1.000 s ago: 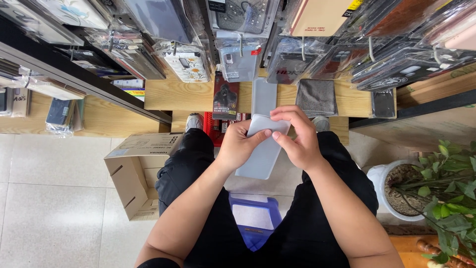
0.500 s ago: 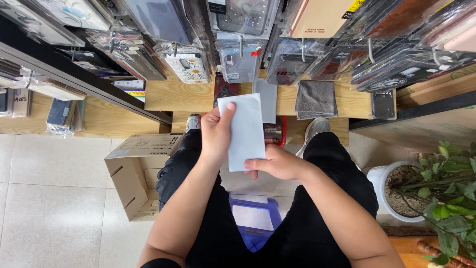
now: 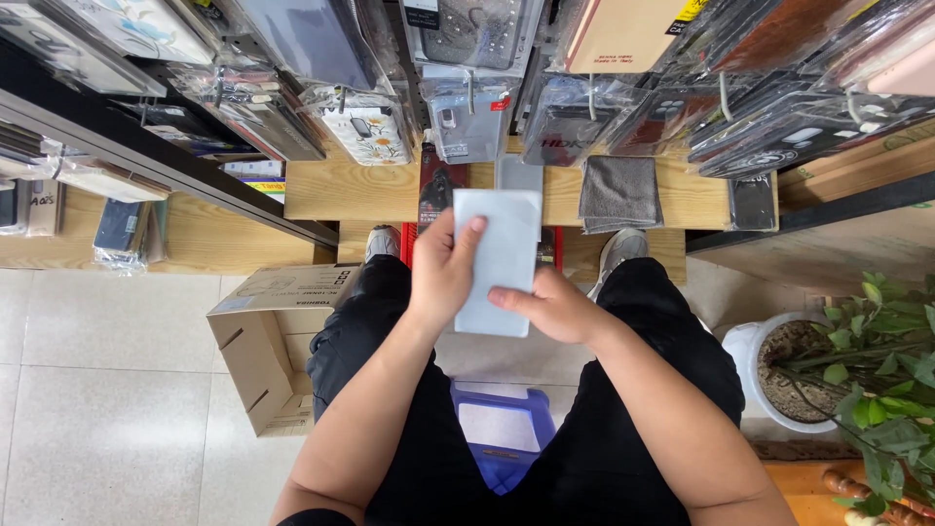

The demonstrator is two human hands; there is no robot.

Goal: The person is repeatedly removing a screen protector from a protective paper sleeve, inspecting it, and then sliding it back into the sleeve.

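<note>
Pouch being gripped two-handed over the lap, in front of the wooden shelf (image 3: 390, 190).
White flat pouch (image 3: 499, 261) is standing upright; left hand (image 3: 443, 273) is wrapping its left edge, thumb lying across the front, right hand (image 3: 553, 307) is pinching the lower right corner. Grey cloth (image 3: 620, 192) is lying on the shelf behind; cardboard box (image 3: 261, 341) is sitting left, blue stool (image 3: 502, 438) below, potted plant (image 3: 838, 375) right.

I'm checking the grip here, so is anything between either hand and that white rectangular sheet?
Nothing visible does. The left hand grips the white sheet along its left edge, and the right hand touches its lower right edge directly.
</note>
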